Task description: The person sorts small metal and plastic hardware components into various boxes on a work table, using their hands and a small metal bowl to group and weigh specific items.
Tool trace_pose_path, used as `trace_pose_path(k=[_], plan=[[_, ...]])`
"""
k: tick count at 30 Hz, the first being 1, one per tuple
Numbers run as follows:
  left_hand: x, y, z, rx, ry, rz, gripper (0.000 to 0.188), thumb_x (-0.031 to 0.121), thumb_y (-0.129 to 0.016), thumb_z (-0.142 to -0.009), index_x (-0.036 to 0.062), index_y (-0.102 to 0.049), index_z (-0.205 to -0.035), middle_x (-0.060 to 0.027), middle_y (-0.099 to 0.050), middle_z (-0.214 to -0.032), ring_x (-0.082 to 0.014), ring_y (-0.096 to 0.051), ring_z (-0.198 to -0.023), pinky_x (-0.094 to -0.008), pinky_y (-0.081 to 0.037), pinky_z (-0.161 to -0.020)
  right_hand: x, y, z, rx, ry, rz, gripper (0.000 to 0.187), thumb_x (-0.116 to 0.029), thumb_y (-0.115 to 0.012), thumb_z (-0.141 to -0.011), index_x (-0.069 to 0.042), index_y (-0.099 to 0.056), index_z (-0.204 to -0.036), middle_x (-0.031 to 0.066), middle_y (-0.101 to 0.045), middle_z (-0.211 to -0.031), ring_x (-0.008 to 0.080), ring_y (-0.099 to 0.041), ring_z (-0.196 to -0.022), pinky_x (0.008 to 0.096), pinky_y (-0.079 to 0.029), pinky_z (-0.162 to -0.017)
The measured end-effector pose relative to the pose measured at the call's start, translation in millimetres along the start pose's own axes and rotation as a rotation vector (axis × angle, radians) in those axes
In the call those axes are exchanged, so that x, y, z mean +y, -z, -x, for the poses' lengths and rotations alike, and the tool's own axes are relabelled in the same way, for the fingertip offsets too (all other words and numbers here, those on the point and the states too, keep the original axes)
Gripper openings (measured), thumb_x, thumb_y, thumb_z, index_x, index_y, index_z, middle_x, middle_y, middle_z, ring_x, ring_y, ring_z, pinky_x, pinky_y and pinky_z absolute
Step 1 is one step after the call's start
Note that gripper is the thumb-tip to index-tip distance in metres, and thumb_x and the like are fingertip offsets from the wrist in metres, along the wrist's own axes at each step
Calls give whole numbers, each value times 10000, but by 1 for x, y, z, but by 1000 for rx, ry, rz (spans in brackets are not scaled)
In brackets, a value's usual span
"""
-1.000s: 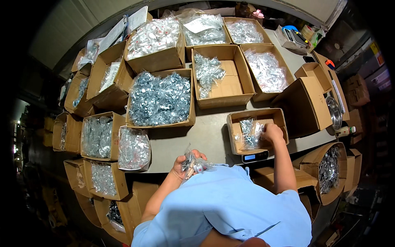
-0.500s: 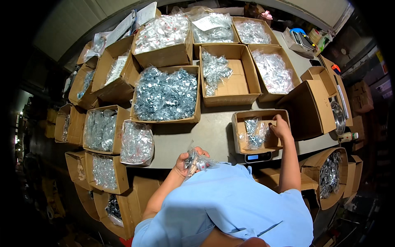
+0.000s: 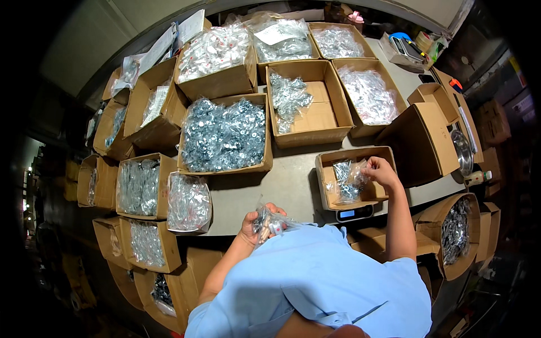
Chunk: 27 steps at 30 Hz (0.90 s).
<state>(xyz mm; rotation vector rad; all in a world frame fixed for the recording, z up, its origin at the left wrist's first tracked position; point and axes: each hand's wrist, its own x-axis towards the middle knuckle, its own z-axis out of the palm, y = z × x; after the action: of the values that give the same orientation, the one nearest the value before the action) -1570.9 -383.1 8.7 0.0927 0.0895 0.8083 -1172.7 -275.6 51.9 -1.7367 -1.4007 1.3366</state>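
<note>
My left hand [image 3: 248,226] is closed round a clear plastic bag of small parts [image 3: 270,223], held in front of my blue shirt. White and tan pieces show through the film beside darker metal ones. To the right, my right hand [image 3: 383,172] reaches over the right side of a small cardboard box [image 3: 328,198]. Its fingers pinch the clear film of a plastic bag [image 3: 355,171] there. Bags of silvery hardware [image 3: 346,191] lie inside this box. Beneath it sits a digital scale [image 3: 354,213] with a lit blue display.
A large carton of bagged dark metal parts [image 3: 225,135] stands left of centre. Behind are a partly filled carton [image 3: 324,135] and several others with bagged pieces. A tall carton [image 3: 422,145], a metal bowl [image 3: 462,153] and a bottle [image 3: 478,178] are at right.
My right hand has shifted slightly left and lifted some clear film at the box's right side. My left hand keeps its bag in much the same place. The view has turned a little.
</note>
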Motion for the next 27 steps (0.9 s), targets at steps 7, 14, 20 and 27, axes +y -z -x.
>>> trace_pose_path(k=[7, 14, 20, 27], plan=[[1, -1, 5, 70, -77, -39, 457, 327, -689, -721, 41, -534, -1042, -227, -503, -1112, -388, -579, -945, -389, -563, -566, 23, 4, -11, 104, 71, 111, 143, -6, -657, -726, -44, -523, -693, -23, -505, -637, 62, -467, -609, 218, -375, -547], [4, 1, 5, 54, 1, -13, 496, 350, -678, -720, 15, -517, -1048, -235, -498, -1128, -386, -589, -936, -378, -585, -575, 46, 16, -18, 338, 85, 163, 124, -43, -680, -711, -2, -565, -734, 31, -550, -637, 97, -492, -590, 252, -408, -553], [2, 5, 8, 42, -13, 18, 498, 346, -675, -718, 6, -505, -1040, -236, -493, -1109, -389, -591, -923, -360, -581, -535, -32, -47, -8, 122, 321, 542, 193, -118, -715, -651, -7, -621, -779, 159, -626, -808, 308, -609, -758, 362, -476, -679], [2, -6, 7, 52, 0, -9, 448, 349, -673, -716, 52, -547, -1027, -209, -525, -1097, -352, -567, -930, -403, -540, -671, -21, -113, -15, -212, 278, 1018, 195, -146, -613, -707, -62, -629, -883, 182, -633, -884, 366, -612, -832, 457, -498, -732]])
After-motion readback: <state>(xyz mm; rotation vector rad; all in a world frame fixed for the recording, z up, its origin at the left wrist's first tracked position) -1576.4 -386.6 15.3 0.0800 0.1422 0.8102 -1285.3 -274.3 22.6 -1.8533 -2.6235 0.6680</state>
